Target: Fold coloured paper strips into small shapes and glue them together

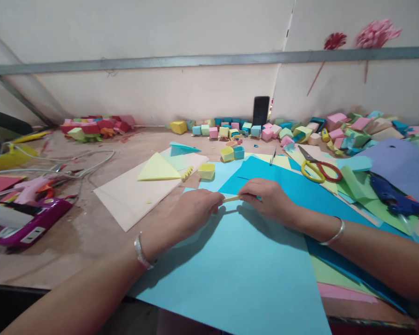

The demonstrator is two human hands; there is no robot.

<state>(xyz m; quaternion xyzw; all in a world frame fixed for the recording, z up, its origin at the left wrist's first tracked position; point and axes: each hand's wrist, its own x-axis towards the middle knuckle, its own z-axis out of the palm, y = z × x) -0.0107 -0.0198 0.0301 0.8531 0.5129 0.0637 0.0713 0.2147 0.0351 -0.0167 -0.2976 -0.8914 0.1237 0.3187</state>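
A thin yellow paper strip (232, 198) is stretched between my two hands, just above a light blue paper sheet (240, 274). My left hand (200, 209) pinches its left end, and my right hand (265, 197) pinches the other end. Both hands cast shadows on the sheet. Beyond my left hand sits a small open yellow paper box (206, 171). A folded pale yellow paper triangle (158, 168) lies farther left on a cream sheet (125, 200). Darker blue paper (279, 179) lies under and behind my right hand.
Scissors (317, 166) and a blue glue gun (398, 193) lie at the right. A purple power strip (38, 223) with cables stands at the left. Many small paper boxes (226, 132) and a phone (261, 110) line the wall. The table's front edge (17, 287) shows below.
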